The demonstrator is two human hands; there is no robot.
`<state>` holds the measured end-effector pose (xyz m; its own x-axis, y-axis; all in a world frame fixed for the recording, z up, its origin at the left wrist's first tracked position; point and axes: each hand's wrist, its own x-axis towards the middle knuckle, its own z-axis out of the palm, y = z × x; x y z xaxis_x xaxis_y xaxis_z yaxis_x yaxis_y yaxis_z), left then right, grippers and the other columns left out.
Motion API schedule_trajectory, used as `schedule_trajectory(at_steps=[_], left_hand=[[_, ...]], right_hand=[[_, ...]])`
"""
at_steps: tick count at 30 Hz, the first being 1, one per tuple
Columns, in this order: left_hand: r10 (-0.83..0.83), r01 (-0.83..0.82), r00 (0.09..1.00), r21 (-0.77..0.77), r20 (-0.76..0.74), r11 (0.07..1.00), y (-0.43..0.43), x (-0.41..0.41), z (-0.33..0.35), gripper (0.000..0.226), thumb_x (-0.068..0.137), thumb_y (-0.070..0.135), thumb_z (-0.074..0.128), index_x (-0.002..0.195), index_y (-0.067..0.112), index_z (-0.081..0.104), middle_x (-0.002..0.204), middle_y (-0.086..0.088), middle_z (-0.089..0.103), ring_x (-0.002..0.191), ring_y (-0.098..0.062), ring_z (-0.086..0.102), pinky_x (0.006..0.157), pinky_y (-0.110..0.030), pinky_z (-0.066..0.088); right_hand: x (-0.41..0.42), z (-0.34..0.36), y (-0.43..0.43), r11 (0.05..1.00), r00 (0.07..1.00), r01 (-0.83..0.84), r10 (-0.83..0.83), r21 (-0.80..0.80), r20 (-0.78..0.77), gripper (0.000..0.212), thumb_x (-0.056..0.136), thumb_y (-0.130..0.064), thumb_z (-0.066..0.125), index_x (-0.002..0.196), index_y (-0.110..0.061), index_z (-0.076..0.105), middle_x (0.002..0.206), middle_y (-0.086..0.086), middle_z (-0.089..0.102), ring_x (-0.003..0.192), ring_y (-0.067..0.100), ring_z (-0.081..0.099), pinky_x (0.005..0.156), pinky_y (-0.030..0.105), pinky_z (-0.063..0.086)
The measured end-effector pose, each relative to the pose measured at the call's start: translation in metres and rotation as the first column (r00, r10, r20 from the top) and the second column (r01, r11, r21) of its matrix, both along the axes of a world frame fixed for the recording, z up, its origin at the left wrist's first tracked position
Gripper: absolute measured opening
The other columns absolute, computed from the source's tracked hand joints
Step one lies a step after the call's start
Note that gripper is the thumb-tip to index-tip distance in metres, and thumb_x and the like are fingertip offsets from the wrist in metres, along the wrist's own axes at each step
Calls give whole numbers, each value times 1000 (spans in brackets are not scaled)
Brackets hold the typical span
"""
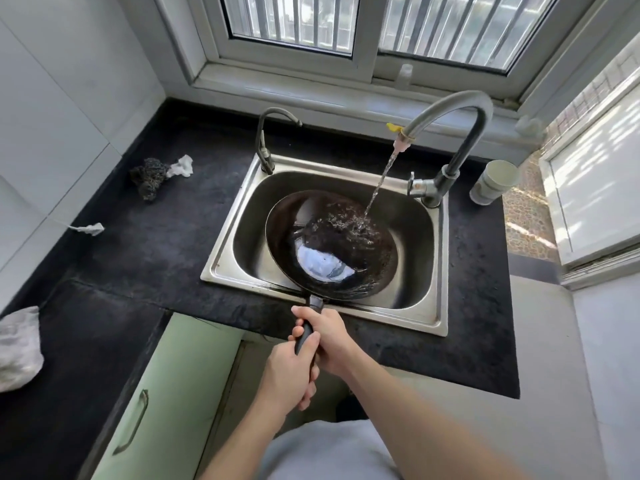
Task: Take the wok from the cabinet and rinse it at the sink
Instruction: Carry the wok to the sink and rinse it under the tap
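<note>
— Black wok (pixel 332 244), where is it sitting?
— It is lying tilted inside the steel sink (pixel 221 268), its handle (pixel 304 336) reaching out over the near rim.
— Is water running?
— A stream (pixel 381 181) is falling from the tall faucet (pixel 460 133) onto the wok's far side and pooling inside.
— And the hands?
— Both are gripping the handle: the right hand (pixel 329 334) nearer the pan, the left hand (pixel 287 372) just behind it.
— Anything on the tabletop (pixel 156 244)?
— A scouring pad (pixel 149 178) is lying left of the sink, a pale cup (pixel 495 183) standing right.
</note>
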<state>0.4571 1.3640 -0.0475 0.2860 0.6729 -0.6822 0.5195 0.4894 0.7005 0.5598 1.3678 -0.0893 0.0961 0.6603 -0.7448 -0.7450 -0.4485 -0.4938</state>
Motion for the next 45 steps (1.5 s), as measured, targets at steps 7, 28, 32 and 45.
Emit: schedule_trajectory(at_steps=[7, 28, 32, 45], left_hand=[[90, -55, 986, -228, 143, 972, -26, 1, -12, 42, 100, 40, 50, 77, 6, 56, 51, -3, 49, 33, -14, 36, 34, -19, 26], [15, -10, 991, -37, 131, 999, -55, 3, -37, 40, 101, 30, 49, 75, 0, 55, 49, -5, 50, 31, -17, 41, 32, -22, 32], [6, -5, 995, -8, 101, 1000, -48, 8, -37, 38, 100, 32, 50, 81, 1, 57, 51, -3, 50, 34, -14, 41, 34, -23, 33], [56, -47, 992, -76, 116, 996, -36, 25, -40, 40, 100, 36, 49, 79, 3, 56, 51, -3, 51, 34, -16, 40, 36, -24, 33]], right_hand=[[2, -9, -25, 1000, 951, -6, 7, -6, 308, 36, 94, -2, 62, 60, -6, 50, 51, 9, 48, 42, 18, 53, 49, 31, 52], [17, -30, -49, 975, 897, -203, 149, 88, 417, 14, 89, -8, 65, 81, -9, 54, 66, 7, 58, 52, 19, 57, 62, 37, 55], [21, -33, -39, 978, 936, -175, 129, 115, 327, 15, 88, -5, 66, 80, -9, 54, 65, 7, 55, 49, 19, 55, 64, 40, 55], [36, -34, -25, 985, 952, -156, 128, 79, 279, 18, 92, 0, 61, 78, -6, 53, 63, 8, 53, 49, 17, 56, 58, 36, 56]])
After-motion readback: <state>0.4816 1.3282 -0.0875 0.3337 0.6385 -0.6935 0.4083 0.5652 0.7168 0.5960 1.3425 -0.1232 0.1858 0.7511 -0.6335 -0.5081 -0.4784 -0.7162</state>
